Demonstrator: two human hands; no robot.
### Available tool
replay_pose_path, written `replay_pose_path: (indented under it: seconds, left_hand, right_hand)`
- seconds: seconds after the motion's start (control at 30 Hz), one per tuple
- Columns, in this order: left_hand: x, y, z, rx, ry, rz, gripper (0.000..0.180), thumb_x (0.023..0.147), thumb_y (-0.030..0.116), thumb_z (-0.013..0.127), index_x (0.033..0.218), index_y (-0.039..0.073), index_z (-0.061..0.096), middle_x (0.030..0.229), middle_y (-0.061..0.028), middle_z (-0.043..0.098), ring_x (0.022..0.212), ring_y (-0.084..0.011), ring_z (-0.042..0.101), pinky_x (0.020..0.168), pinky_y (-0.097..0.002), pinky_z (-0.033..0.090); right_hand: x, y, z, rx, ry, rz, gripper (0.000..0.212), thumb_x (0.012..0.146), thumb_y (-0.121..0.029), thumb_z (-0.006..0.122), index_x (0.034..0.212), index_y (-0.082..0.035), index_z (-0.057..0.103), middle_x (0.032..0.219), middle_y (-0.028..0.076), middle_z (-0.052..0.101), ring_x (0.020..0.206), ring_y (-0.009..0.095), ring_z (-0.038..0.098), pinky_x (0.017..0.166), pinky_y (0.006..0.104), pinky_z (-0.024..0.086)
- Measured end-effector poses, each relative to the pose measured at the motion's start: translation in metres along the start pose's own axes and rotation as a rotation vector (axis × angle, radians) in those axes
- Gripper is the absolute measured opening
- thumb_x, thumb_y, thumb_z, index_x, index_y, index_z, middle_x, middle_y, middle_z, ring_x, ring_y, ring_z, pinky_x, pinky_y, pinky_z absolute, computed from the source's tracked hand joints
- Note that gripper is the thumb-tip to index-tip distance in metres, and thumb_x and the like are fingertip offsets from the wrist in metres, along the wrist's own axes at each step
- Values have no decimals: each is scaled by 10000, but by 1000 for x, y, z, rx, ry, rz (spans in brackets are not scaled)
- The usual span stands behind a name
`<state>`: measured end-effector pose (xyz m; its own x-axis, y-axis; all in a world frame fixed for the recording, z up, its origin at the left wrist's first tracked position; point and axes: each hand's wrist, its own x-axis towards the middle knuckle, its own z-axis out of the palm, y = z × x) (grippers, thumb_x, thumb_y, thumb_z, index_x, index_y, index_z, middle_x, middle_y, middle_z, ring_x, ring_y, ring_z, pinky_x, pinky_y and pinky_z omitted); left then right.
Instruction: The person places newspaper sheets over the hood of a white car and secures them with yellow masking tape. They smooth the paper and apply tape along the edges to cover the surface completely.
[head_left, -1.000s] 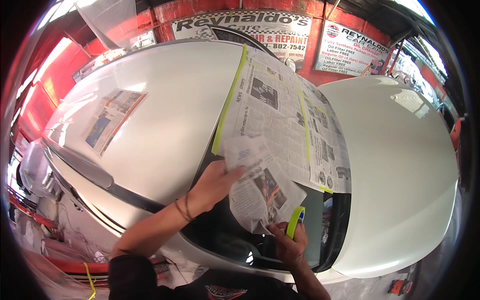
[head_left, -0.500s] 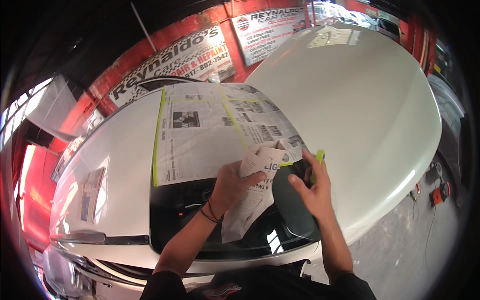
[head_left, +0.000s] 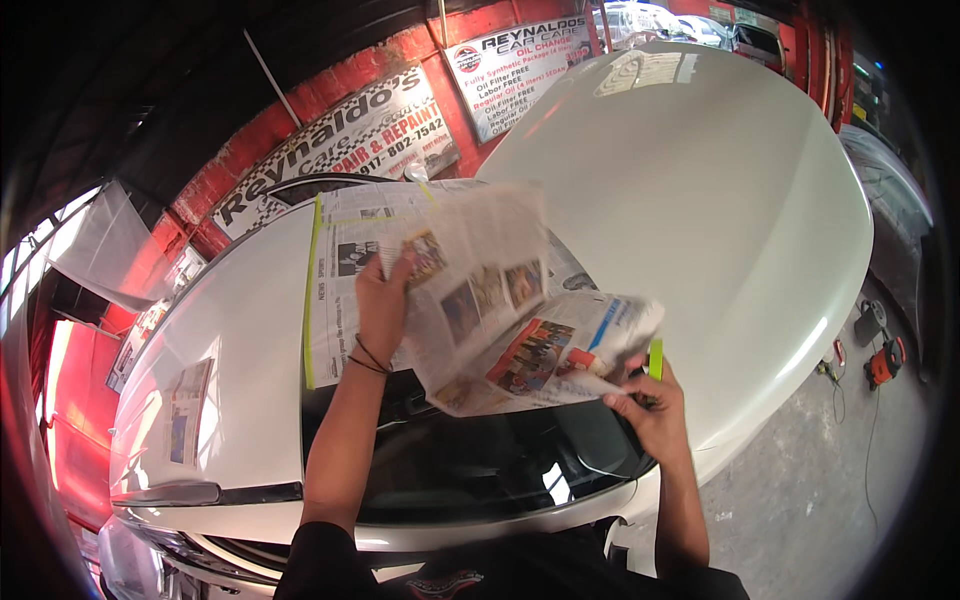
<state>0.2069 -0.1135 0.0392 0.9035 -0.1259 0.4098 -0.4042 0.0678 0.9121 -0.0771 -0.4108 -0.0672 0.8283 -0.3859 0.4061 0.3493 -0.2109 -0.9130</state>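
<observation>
You've unfurled the paper (head_left: 490, 318) for wider cover; your left hand (head_left: 382, 297) pinches it, your right hand (head_left: 655, 408) it and tape (head_left: 656, 358).

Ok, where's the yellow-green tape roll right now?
In the head view, the tape roll is right of centre, at the right hand, beside the right end of the loose newspaper sheet, with the pale hood behind it.
</observation>
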Motion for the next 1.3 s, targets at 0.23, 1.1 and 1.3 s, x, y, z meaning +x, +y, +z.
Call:
replay_pose_path:
  seconds: [0.23,1.1,1.3]
  left_hand:
    - [23,14,-26,-391,165,35,332,1026,105,673,1340,-2,656,1239,-71,735,1084,-189,710,952,-342,574]
    - [-331,0,-55,-323,138,-797,550,944,3,636,1479,42,513,1359,-126,654,1271,-284,624,1104,-432,511]
    - [-310,50,-71,20,176,-807,762,922,24,744,1575,1,351,1512,-192,505,1359,-280,542,1107,-416,496]
  right_hand:
    - [-75,110,-2,6,68,199,289,796,147,796,1020,-35,805,1188,66,586,1069,200,660,899,305,562]
    - [-33,200,21,367,383,873,421,1056,-382,670,1207,7,734,951,54,744,747,128,651,681,299,525]
    - [30,135,8,385,458,569,285,1028,-264,751,1096,10,791,951,64,769,756,120,672,677,290,551]
